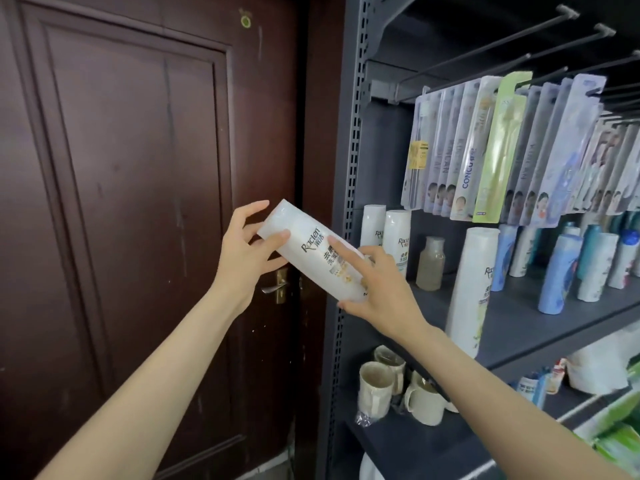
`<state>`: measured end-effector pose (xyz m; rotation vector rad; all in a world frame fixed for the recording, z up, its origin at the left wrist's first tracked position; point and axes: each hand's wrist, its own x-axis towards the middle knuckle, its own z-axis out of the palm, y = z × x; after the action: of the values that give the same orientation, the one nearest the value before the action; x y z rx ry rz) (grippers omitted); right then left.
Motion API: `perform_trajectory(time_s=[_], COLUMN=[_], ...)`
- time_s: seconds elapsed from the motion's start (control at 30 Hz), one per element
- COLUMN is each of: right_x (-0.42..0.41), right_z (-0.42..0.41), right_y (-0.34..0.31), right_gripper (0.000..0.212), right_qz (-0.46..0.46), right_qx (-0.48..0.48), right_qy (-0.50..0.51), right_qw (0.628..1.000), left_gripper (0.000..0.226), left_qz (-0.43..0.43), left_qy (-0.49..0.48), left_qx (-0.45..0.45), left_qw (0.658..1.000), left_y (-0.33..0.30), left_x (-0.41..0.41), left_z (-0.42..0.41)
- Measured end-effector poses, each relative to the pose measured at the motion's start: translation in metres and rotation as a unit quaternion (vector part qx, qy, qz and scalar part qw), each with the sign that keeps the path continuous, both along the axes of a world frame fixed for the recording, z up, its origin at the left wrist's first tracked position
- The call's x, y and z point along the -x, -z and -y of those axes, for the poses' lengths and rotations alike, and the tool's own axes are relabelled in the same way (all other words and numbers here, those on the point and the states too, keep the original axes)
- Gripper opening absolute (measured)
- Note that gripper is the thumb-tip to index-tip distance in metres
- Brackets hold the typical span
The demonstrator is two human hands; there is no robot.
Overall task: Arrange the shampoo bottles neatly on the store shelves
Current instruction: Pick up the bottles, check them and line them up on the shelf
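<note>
Leftward, a dark brown panelled door (pixel 131 202) fills half the view, its brass handle (pixel 277 285) partly hidden behind the left hand. To the right stands a grey metal shelving unit (pixel 349 140), cut off at the right and bottom edges. Hanging toothbrush packs (pixel 498 147) cover the far part of the middle shelf (pixel 526 327), so the bottles behind them show only in part. On that shelf stand two white Raclen bottles (pixel 386 233) at the far left, a cloudy clear bottle (pixel 430 263), a tall white shampoo bottle (pixel 472 289) near the front edge, and blue and white bottles (pixel 561 271) running off to the right. Cream mugs (pixel 398 386) sit on the shelf below. Left of the shelf, in the air, a white Raclen shampoo bottle (pixel 313 249) lies tilted, held at both ends. The left hand (pixel 246 254) grips its upper end with thumb and curled fingers; the right hand (pixel 377 292) holds the lower end, forefinger stretched along the label, its other fingers mostly hidden.
</note>
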<state>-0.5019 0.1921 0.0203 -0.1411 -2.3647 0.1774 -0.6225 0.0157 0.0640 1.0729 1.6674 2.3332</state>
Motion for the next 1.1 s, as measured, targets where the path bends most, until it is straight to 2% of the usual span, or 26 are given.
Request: perform_trajectory(time_s=[0.07,0.13,0.23,0.33,0.43,0.5,0.6,0.7,0.8,0.87,0.97,1.1], right_x=[-0.001,-0.001,-0.002,-0.005,-0.014,-0.02,-0.022,-0.019,-0.013,-0.01,-0.008,-0.016], right_z=[0.001,0.001,-0.004,-0.012,-0.019,-0.018,-0.011,-0.004,-0.006,-0.008,-0.011,-0.015], right_y=[0.001,0.0,-0.002,-0.003,-0.003,-0.003,0.0,0.005,0.005,0.005,0.006,0.0], right_gripper=[0.101,0.1,0.106,0.103,0.084,0.07,0.064,0.067,0.067,0.067,0.066,0.062], right_qz=[-0.01,-0.008,0.008,-0.011,-0.039,-0.048,-0.081,-0.134,-0.153,-0.146,-0.118,-0.057], right_qx=[-0.058,-0.097,-0.078,0.037,0.212,0.25,0.256,0.241,0.221,0.197,0.145,0.193], right_qy=[0.027,0.047,0.056,0.051,-0.034,-0.071,-0.077,-0.063,-0.033,-0.027,-0.033,-0.068], right_qw=[0.998,0.994,0.995,0.998,0.976,0.964,0.96,0.959,0.963,0.969,0.982,0.977], left_gripper=[0.046,0.039,0.03,0.028,0.029,0.03,0.032,0.04,0.04,0.042,0.042,0.043], left_qz=[-0.013,-0.035,-0.035,-0.028,-0.027,-0.023,0.002,0.073,0.106,0.15,0.212,0.216], left_qy=[0.004,0.003,-0.011,-0.012,-0.002,0.017,0.053,0.044,0.052,0.071,0.041,0.032], left_qx=[0.055,0.094,0.092,0.062,0.03,0.02,0.008,-0.008,0.032,0.046,0.023,-0.042], left_qw=[0.998,0.995,0.995,0.998,0.999,0.999,0.999,0.996,0.992,0.985,0.976,0.975], left_y=[0.0,0.0,0.004,0.009,0.013,0.015,0.022,0.028,0.03,0.029,0.03,0.034], left_x=[0.006,0.008,0.005,0.0,0.002,0.006,0.011,0.017,0.018,0.016,0.014,0.015], left_z=[0.008,0.012,0.012,0.014,0.018,0.022,0.024,0.019,0.013,0.008,0.002,0.001])
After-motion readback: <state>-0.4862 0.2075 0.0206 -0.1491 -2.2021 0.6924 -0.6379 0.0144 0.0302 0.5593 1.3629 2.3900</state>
